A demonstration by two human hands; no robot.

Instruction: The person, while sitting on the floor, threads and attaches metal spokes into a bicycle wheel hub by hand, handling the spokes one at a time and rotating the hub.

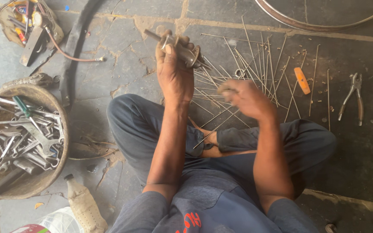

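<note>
Cracked stone floor (pixel 143 64); left hand (pixel 174 71) grips wheel hub (pixel 182 47), right hand (pixel 244 98) pinches spoke (pixel 216 127).

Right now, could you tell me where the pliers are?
The pliers lie on the stone floor at far right, beyond the orange-handled screwdriver and scattered spokes.

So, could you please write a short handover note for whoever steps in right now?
Left hand: raised, gripping the metal wheel hub, with several spokes already hanging from it.
Right hand: pinching one thin spoke, blurred.
Loose spokes lie fanned on the stone floor ahead; orange-handled screwdriver and pliers to the right, wheel rim beyond, basin of spanners to the left.
Done: a few spokes in the hub.
Left: most spokes still on the floor; rim not attached.
</note>
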